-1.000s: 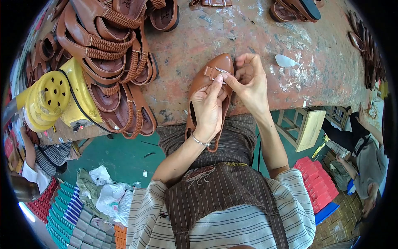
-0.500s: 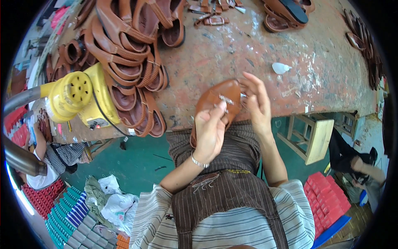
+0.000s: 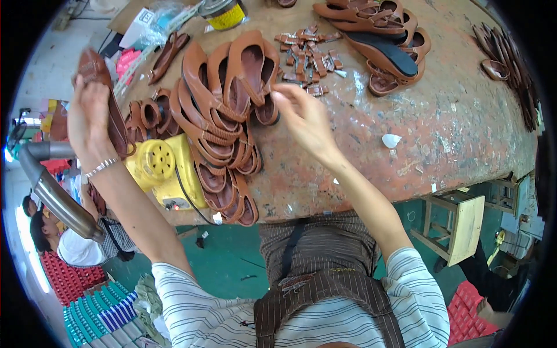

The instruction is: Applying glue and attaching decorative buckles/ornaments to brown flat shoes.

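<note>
My left hand (image 3: pixel 93 113) is raised at the far left, its fingers wrapped around a brown leather shoe (image 3: pixel 96 66) with a decorated strap across its front. Brown open shoes lie in an overlapping pile (image 3: pixel 223 124) on the bench. Beside the pile's upper right edge is my right hand (image 3: pixel 304 119), fingers loosely bent and a little apart, holding nothing that I can see. The fingertips come close to the nearest shoe (image 3: pixel 267 110); whether they touch it I cannot tell. Small brown strap pieces with shiny trim (image 3: pixel 310 55) lie just beyond that hand.
A yellow machine (image 3: pixel 174 168) with a metal pipe (image 3: pixel 64 191) stands left of the pile. More shoes (image 3: pixel 389 52) lie at the back right, near a small white bottle (image 3: pixel 391 140). A tin (image 3: pixel 223 13) stands at the back. A wooden stool (image 3: pixel 464 229) is below right; other people are at both sides.
My left hand has swung from my lap to the far left with the shoe. My right hand has left the shoe and moved left to the pile. The view has shifted.
</note>
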### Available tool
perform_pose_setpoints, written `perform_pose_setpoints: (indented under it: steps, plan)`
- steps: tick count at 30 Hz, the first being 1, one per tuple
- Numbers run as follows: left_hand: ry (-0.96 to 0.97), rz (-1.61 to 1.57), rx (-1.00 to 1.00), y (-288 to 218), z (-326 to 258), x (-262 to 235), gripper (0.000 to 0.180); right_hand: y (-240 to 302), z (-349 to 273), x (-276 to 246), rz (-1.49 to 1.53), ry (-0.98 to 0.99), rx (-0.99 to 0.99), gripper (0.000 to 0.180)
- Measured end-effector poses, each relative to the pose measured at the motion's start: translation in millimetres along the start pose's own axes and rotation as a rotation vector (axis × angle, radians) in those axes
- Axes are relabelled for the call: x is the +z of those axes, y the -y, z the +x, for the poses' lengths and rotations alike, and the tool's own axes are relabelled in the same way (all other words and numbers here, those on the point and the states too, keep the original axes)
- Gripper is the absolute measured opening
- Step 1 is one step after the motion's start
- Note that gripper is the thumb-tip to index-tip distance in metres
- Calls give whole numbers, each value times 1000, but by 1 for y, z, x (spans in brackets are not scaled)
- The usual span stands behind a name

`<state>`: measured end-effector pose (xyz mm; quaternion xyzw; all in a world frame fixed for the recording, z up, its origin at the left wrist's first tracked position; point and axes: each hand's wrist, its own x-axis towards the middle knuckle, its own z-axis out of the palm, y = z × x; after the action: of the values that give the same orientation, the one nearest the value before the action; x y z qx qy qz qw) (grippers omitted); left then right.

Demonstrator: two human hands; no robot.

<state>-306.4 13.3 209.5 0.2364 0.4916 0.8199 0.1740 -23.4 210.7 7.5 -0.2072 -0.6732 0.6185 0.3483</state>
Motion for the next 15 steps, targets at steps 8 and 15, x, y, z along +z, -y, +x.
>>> perform_pose_setpoints:
  steps: [8,15]
  plan:
    - [23,547,-56,117,-145,94,50,-36,115,65,210,65,87,43]
    - [339,603,171,155,-172,137,78,54,-2,-11,-406,-85,-743,58]
